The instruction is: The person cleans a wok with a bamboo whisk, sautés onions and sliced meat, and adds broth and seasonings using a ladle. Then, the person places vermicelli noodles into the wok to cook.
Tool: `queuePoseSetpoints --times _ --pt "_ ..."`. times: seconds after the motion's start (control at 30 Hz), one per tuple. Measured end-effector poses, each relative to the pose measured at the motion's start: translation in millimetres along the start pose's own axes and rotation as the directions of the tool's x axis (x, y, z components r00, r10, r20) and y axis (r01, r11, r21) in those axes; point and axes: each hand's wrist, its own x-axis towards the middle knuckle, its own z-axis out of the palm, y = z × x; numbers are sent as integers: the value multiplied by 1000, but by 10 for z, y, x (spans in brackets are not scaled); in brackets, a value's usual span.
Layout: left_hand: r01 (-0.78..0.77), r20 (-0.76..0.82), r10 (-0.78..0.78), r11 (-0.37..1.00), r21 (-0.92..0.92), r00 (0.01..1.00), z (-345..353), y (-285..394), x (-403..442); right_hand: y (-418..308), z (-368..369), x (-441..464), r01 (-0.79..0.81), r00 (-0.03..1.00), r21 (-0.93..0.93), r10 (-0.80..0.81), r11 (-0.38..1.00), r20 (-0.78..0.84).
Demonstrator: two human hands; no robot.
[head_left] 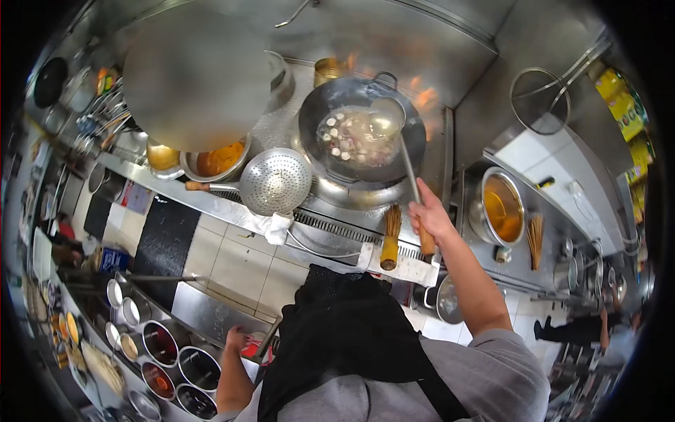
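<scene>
My right hand is wrapped round the long handle of a ladle. The ladle's bowl is over the right side of a black wok, seemingly with pale liquid in it. Broth with white pieces and reddish-purple bits lies in the wok, and flames show behind its rim. Low on the left, my left hand is beside a metal counter and a red item; its fingers are too small and partly hidden to judge. Left of the wok rests a perforated strainer with a wooden handle.
A bamboo brush lies at the stove's front edge near a white cloth. Right of the stove stands a pot of orange liquid. Several sauce pots stand lower left. A person is at far right.
</scene>
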Motion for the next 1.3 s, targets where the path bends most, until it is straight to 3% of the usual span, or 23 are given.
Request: queuePoseSetpoints --times 0.03,0.07,0.13,0.17,0.2,0.27,0.3,0.33,0.37,0.4,0.43,0.53,0.57,0.7,0.73,0.8,0.83,0.9,0.97,1.13,1.17,1.23,1.3 --pt "-30 -61 33 998 57 998 82 -145 -111 2 -124 34 41 999 -170 -43 984 -8" --pt "-22 -81 26 999 43 996 160 -235 -188 -4 -257 46 44 999 -169 -42 985 17" --pt "-12 -42 3 978 -210 999 400 -329 -386 -143 -515 -22 115 990 -470 -141 875 -21" --pt "-3 -57 -10 974 -225 998 526 -352 -456 -160 -658 -13 120 991 -470 -135 874 2" --pt "112 29 -108 931 -348 994 654 -325 -507 -164 -800 5 257 954 -556 -298 791 16" --pt "344 229 -258 763 -547 938 878 -263 -563 -301 -947 -73 324 934 -495 -357 806 31" --pt "334 185 -287 883 -329 940 1003 -233 -546 -369 -1021 -111 358 922 -464 -386 810 38" --pt "344 177 -299 873 -345 938 1127 -187 -636 -444 -1013 -174 306 951 -249 -308 919 35" --pt "165 70 -152 952 -258 986 1283 -63 -820 -392 -1071 -142 305 952 -247 -300 920 58" --pt "-15 -24 12 989 -148 1000 1412 78 -966 -333 -1132 -95 278 944 108 -293 954 155" --pt "-8 -41 1 985 -171 999 1491 189 -1042 -273 -1173 -26 174 918 443 -308 879 250" --pt "-139 -48 131 960 -244 990 1492 69 -1165 235 -1078 392 25 953 424 -150 905 263" --pt "-209 -80 203 975 -72 976 1543 157 -1408 515 -966 546 231 965 -107 -213 967 155" --pt "-181 -293 172 983 -5 941 1551 -54 -2097 989 -778 591 216 963 -81 -199 973 180" --pt "-195 -330 147 974 -116 932 1553 -533 -1990 995 -695 545 241 952 -108 -213 965 219" --pt "-84 -361 29 987 -137 932 1596 -1011 -2106 866 -475 411 292 916 -83 -254 953 312" --pt "-88 -390 8 978 -188 921 1651 -1205 -2223 688 -271 273 287 868 39 -277 957 412" --pt "202 -239 -279 931 -303 930 1724 -1602 -2359 455 63 76 279 797 154 -318 948 514" --pt "210 -210 -317 887 -412 925 1856 -2390 -2189 277 487 -97 100 573 284 -289 953 767" --pt "176 -184 -363 759 -627 913 1871 -2750 -2112 283 1854 -805 -75 277 33 -11 997 961" --pt "103 -226 -340 728 -678 913 1811 -2757 -2083 328 2095 -882 -89 206 -76 93 993 974" --pt "-39 -302 -265 689 -724 915 1696 -2874 -2008 433 2594 -1139 -33 112 -263 265 964 958" --pt "-71 -311 -277 633 -771 909 1519 -3047 -2018 606 2970 -1398 9 58 -419 418 908 907"
